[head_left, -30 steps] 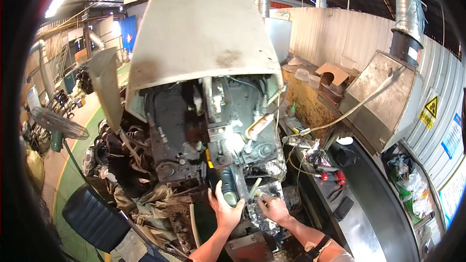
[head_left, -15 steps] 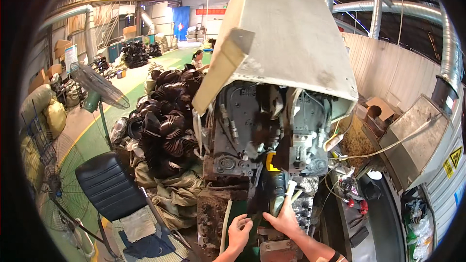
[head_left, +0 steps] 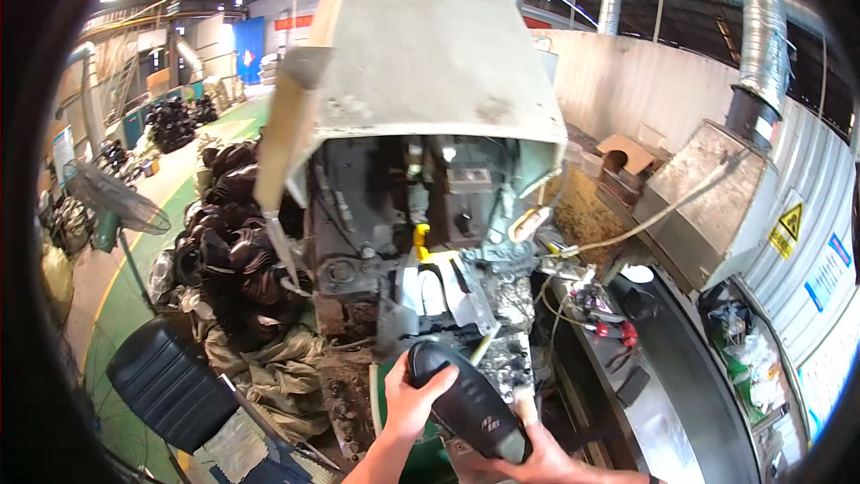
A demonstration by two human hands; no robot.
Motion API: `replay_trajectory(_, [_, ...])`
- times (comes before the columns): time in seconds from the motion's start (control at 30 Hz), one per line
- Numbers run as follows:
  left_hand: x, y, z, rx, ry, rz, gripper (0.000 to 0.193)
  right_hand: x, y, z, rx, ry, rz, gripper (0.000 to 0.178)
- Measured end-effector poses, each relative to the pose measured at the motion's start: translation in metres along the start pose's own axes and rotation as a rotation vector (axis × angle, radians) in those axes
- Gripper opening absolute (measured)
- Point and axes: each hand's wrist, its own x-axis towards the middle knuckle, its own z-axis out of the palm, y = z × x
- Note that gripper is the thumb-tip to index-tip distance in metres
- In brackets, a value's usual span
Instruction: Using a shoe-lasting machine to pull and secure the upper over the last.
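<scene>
Machine [head_left: 466, 181] is standing before me, pale hood [head_left: 430, 54] topping it. Dark pile [head_left: 237, 251] is lying left of it, black chair [head_left: 166, 385] standing nearer me. Black shoe [head_left: 470, 403] is slanting between my hands, in front of the machine. Left hand [head_left: 408, 399] is gripping its upper end; right hand [head_left: 542, 453] is holding its lower end.

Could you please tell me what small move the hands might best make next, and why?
Probably a slight turn of the black shoe, to check its hidden underside: the left hand grips one end and the right hand the other, so it seems well supported, and it is held in front of the hooded machine with only one face clearly in view.
</scene>
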Motion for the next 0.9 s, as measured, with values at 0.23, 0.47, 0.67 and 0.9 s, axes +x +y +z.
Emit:
replay_trajectory(0.23, [-0.033, -0.028, 0.072, 0.052, -0.175, 0.06, 0.028, -0.095, 0.034, -0.013, 0.083, 0.211, 0.005, 0.098])
replay_trajectory(0.47, [-0.038, -0.152, 0.163, -0.014, 0.048, -0.394, 0.03, -0.176, 0.065, -0.064, 0.168, 0.688, 0.098, 0.084])
replay_trajectory(0.67, [-0.086, -0.289, 0.243, 0.267, -0.605, -0.969, 0.038, -0.307, 0.136, -0.128, 1.165, 1.475, 0.634, 0.061])
replay_trajectory(0.9, [-0.129, -0.374, 0.282, 0.657, -0.933, -0.792, 0.04, -0.639, 0.212, -0.271, 1.133, 2.149, 0.535, 0.043])
